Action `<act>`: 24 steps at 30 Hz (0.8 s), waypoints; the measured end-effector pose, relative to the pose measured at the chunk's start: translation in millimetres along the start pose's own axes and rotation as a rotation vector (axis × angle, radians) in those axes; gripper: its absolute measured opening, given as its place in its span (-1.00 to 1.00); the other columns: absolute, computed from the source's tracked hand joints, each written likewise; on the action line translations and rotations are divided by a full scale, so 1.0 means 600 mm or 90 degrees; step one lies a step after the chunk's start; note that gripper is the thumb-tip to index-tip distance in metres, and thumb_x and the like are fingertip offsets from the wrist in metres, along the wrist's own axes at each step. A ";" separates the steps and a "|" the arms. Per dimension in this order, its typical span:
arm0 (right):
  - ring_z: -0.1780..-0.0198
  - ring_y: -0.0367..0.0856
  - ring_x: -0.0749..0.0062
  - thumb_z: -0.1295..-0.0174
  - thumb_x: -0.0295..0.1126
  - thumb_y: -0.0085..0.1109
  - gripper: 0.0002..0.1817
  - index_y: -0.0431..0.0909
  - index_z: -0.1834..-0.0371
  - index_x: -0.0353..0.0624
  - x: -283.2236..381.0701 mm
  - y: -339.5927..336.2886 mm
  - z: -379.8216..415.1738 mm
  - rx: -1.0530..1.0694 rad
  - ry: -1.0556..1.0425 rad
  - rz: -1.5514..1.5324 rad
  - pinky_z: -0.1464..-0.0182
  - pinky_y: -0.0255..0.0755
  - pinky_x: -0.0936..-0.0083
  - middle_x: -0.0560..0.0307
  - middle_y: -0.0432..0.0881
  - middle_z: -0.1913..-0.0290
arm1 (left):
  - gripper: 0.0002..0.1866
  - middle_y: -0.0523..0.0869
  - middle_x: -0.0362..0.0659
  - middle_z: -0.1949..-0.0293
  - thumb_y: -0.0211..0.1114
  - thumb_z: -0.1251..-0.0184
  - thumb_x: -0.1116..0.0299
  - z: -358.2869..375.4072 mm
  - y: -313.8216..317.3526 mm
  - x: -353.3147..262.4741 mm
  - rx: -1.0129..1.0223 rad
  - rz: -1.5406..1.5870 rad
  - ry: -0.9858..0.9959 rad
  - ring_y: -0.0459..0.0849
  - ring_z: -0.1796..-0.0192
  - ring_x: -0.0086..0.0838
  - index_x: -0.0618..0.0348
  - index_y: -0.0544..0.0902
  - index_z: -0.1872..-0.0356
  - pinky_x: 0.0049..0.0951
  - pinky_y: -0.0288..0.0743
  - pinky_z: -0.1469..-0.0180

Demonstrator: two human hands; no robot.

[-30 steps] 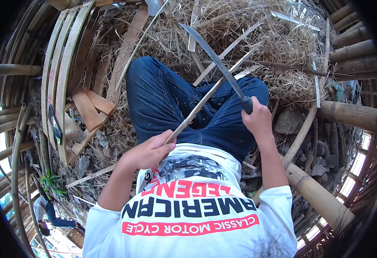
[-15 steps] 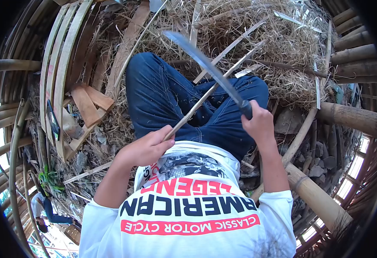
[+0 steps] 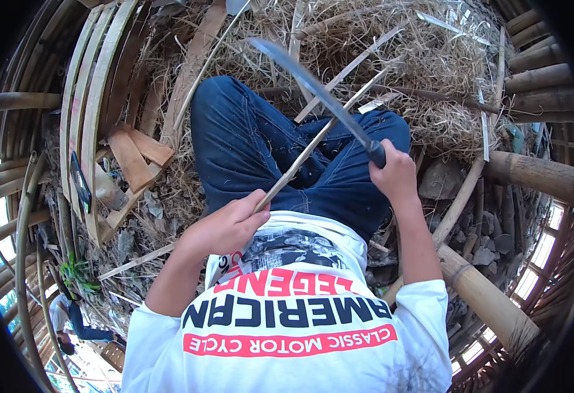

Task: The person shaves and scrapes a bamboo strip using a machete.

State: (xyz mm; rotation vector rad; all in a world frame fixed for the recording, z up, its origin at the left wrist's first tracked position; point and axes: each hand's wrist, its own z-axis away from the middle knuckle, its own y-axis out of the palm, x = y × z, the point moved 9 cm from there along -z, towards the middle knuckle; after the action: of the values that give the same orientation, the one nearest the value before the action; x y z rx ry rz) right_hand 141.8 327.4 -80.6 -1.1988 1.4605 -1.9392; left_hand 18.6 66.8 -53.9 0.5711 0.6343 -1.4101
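Observation:
My left hand point(image 3: 238, 219) is closed around the near end of a thin bamboo strip point(image 3: 298, 162), close to my waist. The strip slants away across my lap toward the far right. In my right hand point(image 3: 395, 173), above my knee, is the dark handle of a machete point(image 3: 321, 93). Its long blade points to the far left and crosses over the strip in this view. My legs in blue jeans point(image 3: 234, 144) are folded beneath both, with small shavings on the cloth.
Curly shavings point(image 3: 444, 72) cover the ground ahead. Wooden slats point(image 3: 93, 98) and short wood pieces point(image 3: 133, 157) lie at left, with a phone-like dark object point(image 3: 80, 182) on the slats. Thick bamboo poles point(image 3: 486, 298) are at right. Another person point(image 3: 71, 321) is at far lower left.
My right hand and the machete have shifted slightly forward, away from my body. My left hand and the bamboo strip have barely moved.

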 end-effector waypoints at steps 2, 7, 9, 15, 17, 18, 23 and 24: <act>0.32 0.70 -0.14 -0.03 -0.34 0.35 -0.74 0.49 0.27 -0.12 -0.015 0.002 -0.008 -0.005 0.054 0.018 0.25 0.57 0.00 -0.14 0.69 0.45 | -0.78 0.46 -0.15 0.44 0.05 -0.57 0.27 -0.002 0.000 0.009 0.011 -0.008 0.010 0.42 0.36 -0.48 0.24 0.40 0.17 -0.35 0.38 0.25; 0.30 0.69 -0.19 -0.05 -0.35 0.33 -0.75 0.50 0.25 -0.14 0.031 0.009 0.007 0.028 -0.014 -0.050 0.24 0.58 0.01 -0.16 0.69 0.44 | -0.79 0.47 -0.16 0.44 0.04 -0.58 0.27 0.004 -0.003 0.003 -0.011 -0.044 0.062 0.41 0.39 -0.50 0.23 0.41 0.17 -0.38 0.38 0.30; 0.31 0.69 -0.18 -0.05 -0.35 0.33 -0.75 0.50 0.25 -0.13 0.006 0.018 -0.004 0.020 0.022 -0.040 0.24 0.58 0.01 -0.15 0.68 0.44 | -0.79 0.47 -0.16 0.45 0.03 -0.58 0.27 -0.002 0.001 0.003 -0.025 -0.028 0.031 0.41 0.38 -0.49 0.23 0.41 0.15 -0.37 0.38 0.30; 0.32 0.69 -0.18 -0.06 -0.34 0.32 -0.77 0.47 0.31 -0.14 0.032 -0.004 0.007 0.009 -0.010 -0.031 0.25 0.58 0.00 -0.15 0.68 0.47 | -0.80 0.48 -0.13 0.45 0.03 -0.57 0.28 0.010 -0.004 -0.002 0.004 -0.050 0.018 0.43 0.39 -0.43 0.22 0.41 0.13 -0.32 0.39 0.26; 0.32 0.69 -0.18 -0.05 -0.34 0.34 -0.75 0.47 0.31 -0.14 0.001 0.008 -0.008 0.014 0.025 -0.011 0.24 0.57 0.00 -0.15 0.67 0.47 | -0.81 0.48 -0.13 0.46 0.03 -0.57 0.28 0.002 0.003 0.004 -0.008 -0.045 0.031 0.44 0.40 -0.43 0.22 0.41 0.14 -0.31 0.39 0.27; 0.32 0.69 -0.18 -0.03 -0.33 0.35 -0.74 0.48 0.30 -0.14 -0.011 0.010 -0.014 0.015 0.054 0.010 0.24 0.57 0.00 -0.15 0.67 0.47 | -0.81 0.47 -0.13 0.47 0.03 -0.56 0.28 0.000 0.001 0.001 -0.027 -0.041 0.048 0.44 0.41 -0.44 0.22 0.41 0.14 -0.31 0.38 0.28; 0.28 0.70 -0.19 -0.06 -0.34 0.33 -0.76 0.49 0.28 -0.13 0.028 0.000 0.004 0.043 0.011 -0.026 0.22 0.58 -0.01 -0.18 0.68 0.45 | -0.81 0.53 -0.01 0.46 0.02 -0.56 0.30 0.009 -0.003 -0.002 -0.019 -0.063 0.005 0.52 0.38 -0.25 0.24 0.40 0.12 -0.23 0.39 0.24; 0.28 0.70 -0.19 -0.06 -0.34 0.33 -0.76 0.49 0.28 -0.13 0.022 0.004 0.002 0.047 0.012 -0.028 0.22 0.58 -0.01 -0.18 0.68 0.45 | -0.81 0.56 0.04 0.45 0.02 -0.56 0.30 0.011 -0.005 -0.003 -0.032 -0.086 0.017 0.54 0.37 -0.17 0.25 0.41 0.11 -0.19 0.40 0.23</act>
State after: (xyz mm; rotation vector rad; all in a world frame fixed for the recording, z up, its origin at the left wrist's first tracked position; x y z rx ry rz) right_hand 135.4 315.6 -77.8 -1.1926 1.3697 -2.0203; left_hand 16.2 63.3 -48.3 0.5156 0.7385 -1.5111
